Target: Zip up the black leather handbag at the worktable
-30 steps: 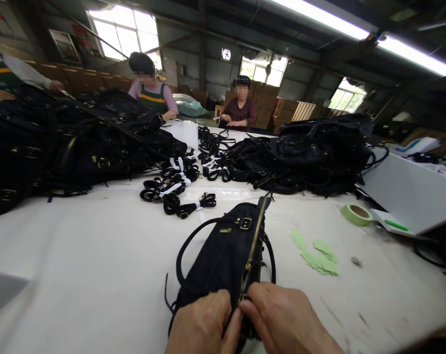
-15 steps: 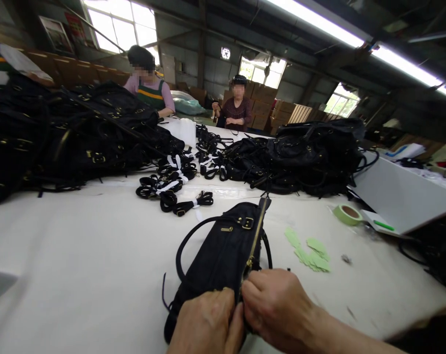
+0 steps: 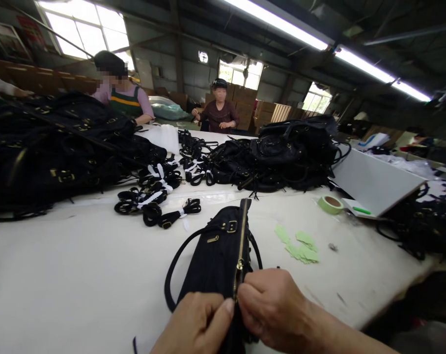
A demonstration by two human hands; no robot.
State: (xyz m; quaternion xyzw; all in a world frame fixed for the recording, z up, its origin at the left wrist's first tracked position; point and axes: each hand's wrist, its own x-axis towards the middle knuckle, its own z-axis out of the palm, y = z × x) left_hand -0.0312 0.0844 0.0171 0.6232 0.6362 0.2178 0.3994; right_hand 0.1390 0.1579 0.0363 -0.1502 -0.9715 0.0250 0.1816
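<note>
A black handbag [image 3: 211, 260] with gold hardware lies on the white table, its long gold zipper [image 3: 242, 236] running away from me. The zipper pull [image 3: 239, 264] sits just beyond my hands. My left hand [image 3: 199, 319] is closed on the bag's near part, left of the zipper opening, thumb on top. Across the opening, my right hand [image 3: 269, 305] grips the right edge in a fist-like pinch. The two hands nearly touch. One bag handle [image 3: 177, 265] arcs out to the left and another shows at the right. The bag's near end is partly hidden by my hands.
Black bags are piled at left [image 3: 68, 152] and back right [image 3: 300, 152]. Bundled straps [image 3: 179, 214] lie beyond the bag. Green tape [image 3: 330, 204], green paper pieces [image 3: 302, 248] and a white board [image 3: 377, 182] are at right. People [image 3: 220, 110] sit or stand across the table.
The view has turned somewhat, shifting the scene left. Both hands stay on the bag beside the zipper, and my left thumb now lies nearer the zipper opening.
</note>
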